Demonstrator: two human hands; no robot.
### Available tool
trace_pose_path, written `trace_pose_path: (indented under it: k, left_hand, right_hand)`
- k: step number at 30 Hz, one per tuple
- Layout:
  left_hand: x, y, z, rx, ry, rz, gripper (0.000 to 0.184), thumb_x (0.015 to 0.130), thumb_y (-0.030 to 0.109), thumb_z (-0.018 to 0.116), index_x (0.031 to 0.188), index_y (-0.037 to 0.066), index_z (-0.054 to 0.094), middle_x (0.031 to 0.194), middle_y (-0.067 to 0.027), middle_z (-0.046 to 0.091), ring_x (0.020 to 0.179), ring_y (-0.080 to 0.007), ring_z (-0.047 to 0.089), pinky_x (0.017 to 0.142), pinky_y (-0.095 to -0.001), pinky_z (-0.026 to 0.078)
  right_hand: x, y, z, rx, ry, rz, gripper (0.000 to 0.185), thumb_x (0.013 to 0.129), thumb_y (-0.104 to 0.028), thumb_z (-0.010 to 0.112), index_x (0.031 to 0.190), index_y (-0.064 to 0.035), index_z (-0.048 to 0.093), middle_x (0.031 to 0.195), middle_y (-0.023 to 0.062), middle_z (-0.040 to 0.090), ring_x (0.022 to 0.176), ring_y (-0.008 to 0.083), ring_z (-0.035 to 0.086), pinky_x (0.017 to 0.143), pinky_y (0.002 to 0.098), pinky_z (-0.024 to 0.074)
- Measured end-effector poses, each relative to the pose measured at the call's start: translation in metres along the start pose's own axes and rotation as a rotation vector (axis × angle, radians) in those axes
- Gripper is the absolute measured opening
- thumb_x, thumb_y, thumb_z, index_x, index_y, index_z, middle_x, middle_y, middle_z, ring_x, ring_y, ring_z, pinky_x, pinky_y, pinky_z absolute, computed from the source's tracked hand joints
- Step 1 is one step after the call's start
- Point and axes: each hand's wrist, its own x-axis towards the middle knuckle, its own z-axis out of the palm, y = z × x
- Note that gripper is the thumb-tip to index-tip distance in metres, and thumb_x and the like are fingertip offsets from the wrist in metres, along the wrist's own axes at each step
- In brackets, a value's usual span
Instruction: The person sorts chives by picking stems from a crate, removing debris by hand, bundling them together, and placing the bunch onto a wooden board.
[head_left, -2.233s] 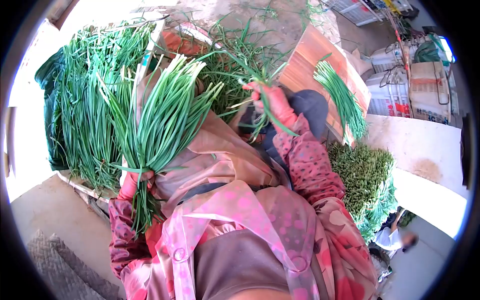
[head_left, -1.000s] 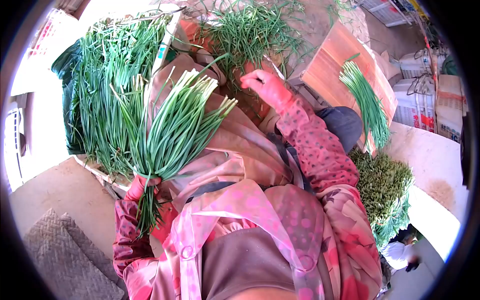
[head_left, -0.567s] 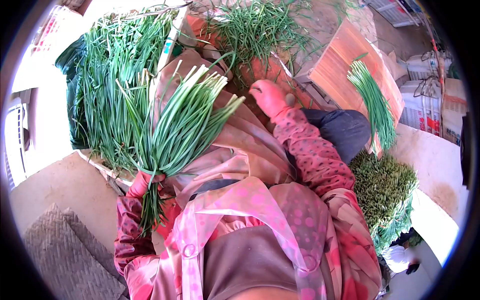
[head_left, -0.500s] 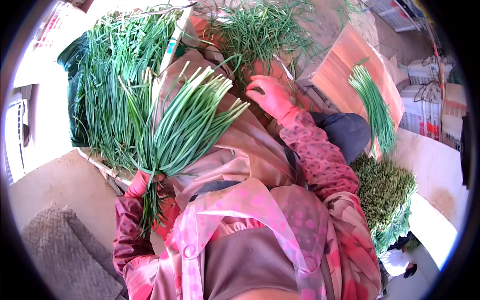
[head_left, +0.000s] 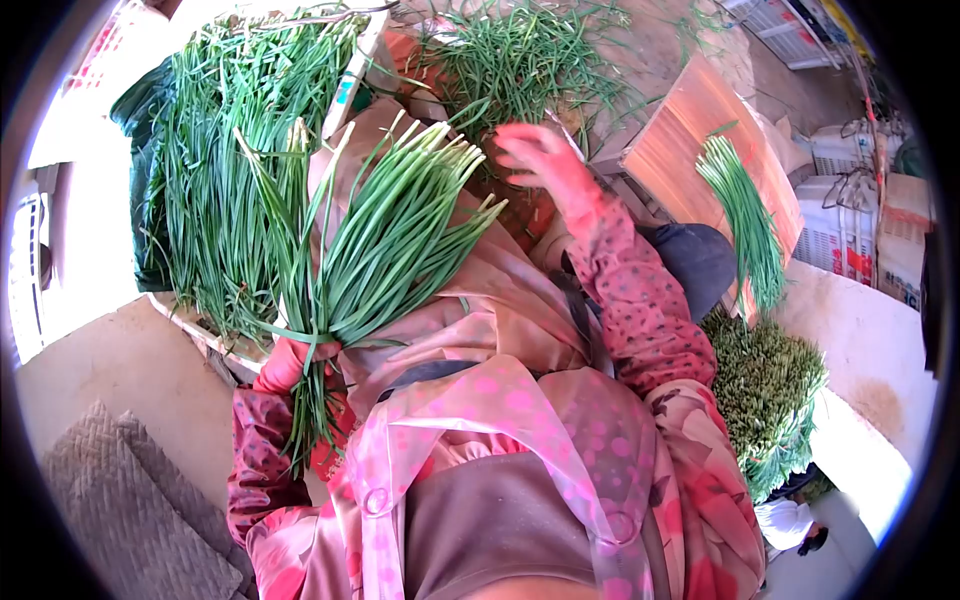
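Observation:
A fanned bunch of long green stalks (head_left: 390,240) with pale cut ends pointing up is gripped near its lower end by my left hand (head_left: 290,365), in a pink-red glove. The leaf tips hang below the fist. My right hand (head_left: 540,165), gloved alike, is raised just right of the bunch's pale ends, fingers spread and slightly blurred, holding nothing visible. Beyond it, loose stalks (head_left: 520,65) lie scattered on the ground. At the left, a large heap of the same greens (head_left: 215,190) fills a light-rimmed container.
A tilted wooden board (head_left: 675,140) at the right carries a small bunch (head_left: 745,220). Below it stands a dense stack of bundled greens (head_left: 765,385). White crates (head_left: 835,215) are at the far right, a woven mat (head_left: 130,500) at the lower left, and another person (head_left: 785,525) at the lower right.
Loose stalks seen in my right hand in the oldest frame are gone from it. Its fingers, curled moments ago, are now spread and slightly higher. My left hand has kept hold of the bunch.

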Motion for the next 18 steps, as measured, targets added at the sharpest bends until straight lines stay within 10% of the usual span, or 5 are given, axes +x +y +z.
trace_pose_path:
  k: [11,18]
  left_hand:
    - [0.019,0.006,0.001,-0.254,-0.146,0.044,0.020,0.080,0.021,0.070,0.078,0.004,0.061,0.058,-0.0059,0.059,0.048,-0.0177,0.057,0.045,-0.0295,0.046]
    - [0.031,-0.001,-0.019,-0.149,-0.156,-0.042,0.017,0.079,0.017,0.072,0.084,0.004,0.061,0.063,-0.0056,0.060,0.052,-0.0158,0.059,0.047,-0.0283,0.048]
  right_hand:
    - [-0.020,0.024,0.026,0.059,-0.168,0.121,0.027,0.083,-0.019,0.070,0.103,-0.0025,0.062,0.088,0.0027,0.066,0.073,0.0119,0.061,0.063,0.0239,0.0490]
    - [-0.031,0.036,0.011,-0.621,-0.161,-0.640,0.033,0.075,-0.034,0.072,0.095,-0.0081,0.067,0.088,0.0129,0.065,0.084,0.0334,0.062,0.074,0.0399,0.0497]
